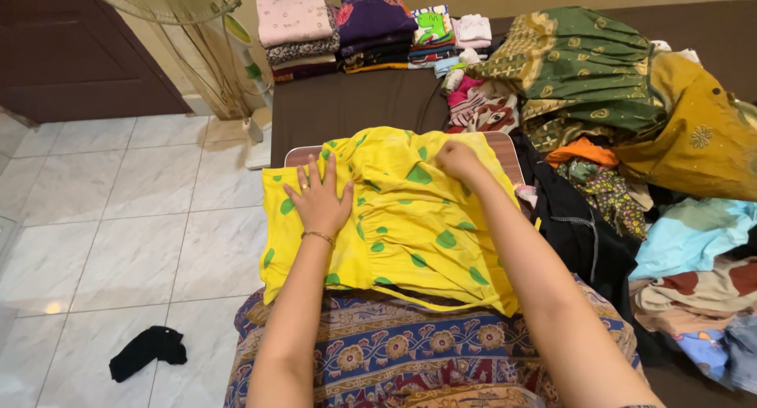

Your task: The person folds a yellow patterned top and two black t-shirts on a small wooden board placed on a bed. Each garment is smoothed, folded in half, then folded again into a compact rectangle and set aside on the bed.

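Brown bed (355, 108), bearing at its right a large heap of unfolded clothes (631, 124) and along its far edge a row of folded clothes stacks (371, 29). Yellow garment with green spots (410, 219), spread over a small board (505, 152) at the bed's near edge, above a patterned cloth (394, 353). Left hand (319, 199), open, fingers spread, flat on the garment's left part; right hand (457, 160), closed, pinching fabric at the top edge; black cloth (148, 351) on the tiled floor (118, 242).

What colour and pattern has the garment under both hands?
Yellow garment with green spots, seen in the head view.
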